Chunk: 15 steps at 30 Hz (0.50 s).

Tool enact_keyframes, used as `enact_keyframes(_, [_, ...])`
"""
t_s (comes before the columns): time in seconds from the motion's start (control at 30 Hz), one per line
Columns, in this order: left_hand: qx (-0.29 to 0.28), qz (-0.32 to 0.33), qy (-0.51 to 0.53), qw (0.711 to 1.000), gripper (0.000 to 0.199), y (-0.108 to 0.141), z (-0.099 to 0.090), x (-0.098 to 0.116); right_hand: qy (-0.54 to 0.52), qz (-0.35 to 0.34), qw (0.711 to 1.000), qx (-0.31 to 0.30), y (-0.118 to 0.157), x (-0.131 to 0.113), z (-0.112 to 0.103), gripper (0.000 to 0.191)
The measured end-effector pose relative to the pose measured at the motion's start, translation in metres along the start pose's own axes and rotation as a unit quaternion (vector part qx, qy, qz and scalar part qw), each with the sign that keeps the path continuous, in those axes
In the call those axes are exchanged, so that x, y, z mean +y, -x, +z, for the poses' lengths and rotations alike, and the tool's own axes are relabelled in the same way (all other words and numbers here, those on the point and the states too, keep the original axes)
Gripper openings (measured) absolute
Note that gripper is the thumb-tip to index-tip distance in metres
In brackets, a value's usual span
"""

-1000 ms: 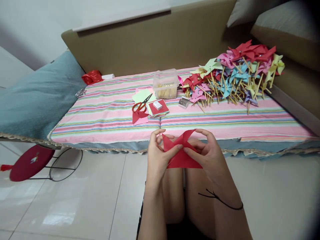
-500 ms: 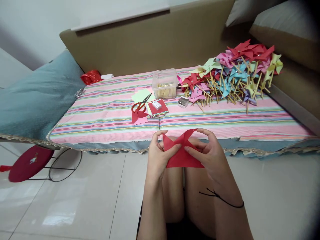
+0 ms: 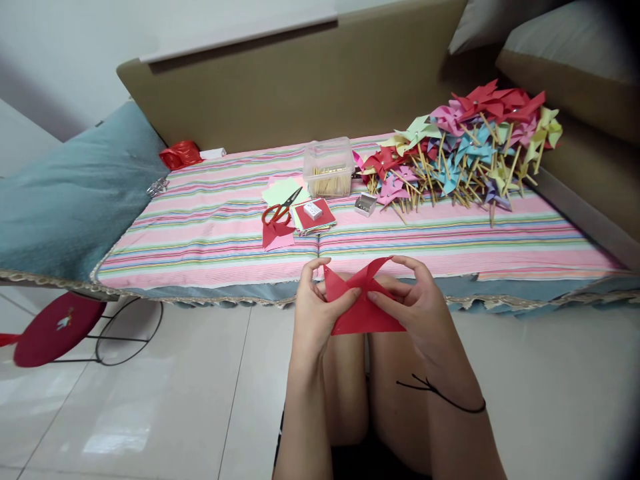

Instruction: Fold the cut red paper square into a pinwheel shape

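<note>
A red paper (image 3: pixel 367 317) with corners bent toward its middle is held above my knees, in front of the sofa edge. My left hand (image 3: pixel 316 310) grips its left side, thumb pressed near the centre. On the right side, my right hand (image 3: pixel 417 300) pinches the same paper, its thumb near the centre and a fingertip at the upper right corner. Beyond the hands lie orange-handled scissors (image 3: pixel 276 213), a stack of coloured squares (image 3: pixel 325 217) with a small white box (image 3: pixel 313 211) on top, and an open small box (image 3: pixel 365 204).
Many paper pinwheels (image 3: pixel 470 147) on sticks are heaped at the right of the striped cloth (image 3: pixel 215 233). A clear tub (image 3: pixel 329 167) of sticks stands at the middle back. A red bag (image 3: pixel 181 155) lies at the left; a red stool (image 3: pixel 60 330) is on the floor.
The whole view has shifted very slightly. Both hands keep their hold on the red paper, and its upper right corner appears bent slightly differently.
</note>
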<state>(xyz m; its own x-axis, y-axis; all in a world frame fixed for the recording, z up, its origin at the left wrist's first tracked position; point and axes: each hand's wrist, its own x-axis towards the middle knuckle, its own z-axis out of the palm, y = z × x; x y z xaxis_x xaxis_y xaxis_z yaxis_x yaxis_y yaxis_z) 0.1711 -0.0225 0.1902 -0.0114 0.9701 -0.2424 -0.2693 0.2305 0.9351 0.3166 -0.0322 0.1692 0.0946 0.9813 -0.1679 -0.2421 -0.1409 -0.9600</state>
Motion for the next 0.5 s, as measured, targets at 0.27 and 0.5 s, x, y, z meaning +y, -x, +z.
enact_keyframes(0.27, [-0.006, 0.011, 0.002, 1.0, 0.061, -0.0012, -0.0014, -0.0022, 0.012, -0.009, 1.0, 0.005, -0.0001, -0.0002, 0.0012, 0.064])
enact_keyframes(0.5, [-0.009, 0.001, 0.02, 1.0, 0.059, -0.001, -0.0002, -0.0002, 0.013, -0.011, 1.0, 0.012, -0.0005, -0.0002, 0.002, 0.065])
